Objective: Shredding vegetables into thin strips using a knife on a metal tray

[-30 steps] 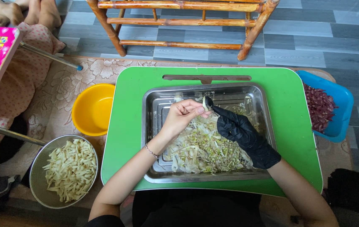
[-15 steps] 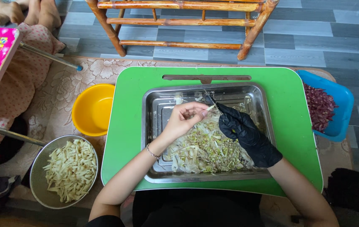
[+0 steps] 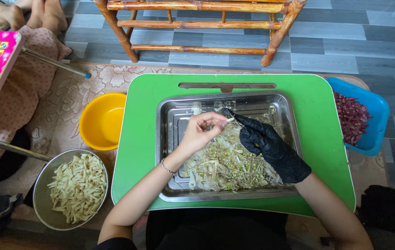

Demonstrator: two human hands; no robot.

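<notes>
While the left hand (image 3: 200, 132) keeps pinching a pale strip, the gloved right hand (image 3: 264, 143) slid lower, gripping a small blade; trimming's ongoing over the tray (image 3: 169, 139).

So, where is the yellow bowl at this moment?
In the head view, the yellow bowl sits on the person's left, beside the green table and just above the metal bowl of pale pieces.

- left hand (image 3: 200, 133) has slid down and a bit left from the tray's (image 3: 169, 139) far edge, now over the shredded pile (image 3: 227, 166)
- gloved right hand (image 3: 271, 148) followed, fingertips meeting lower than before
</notes>
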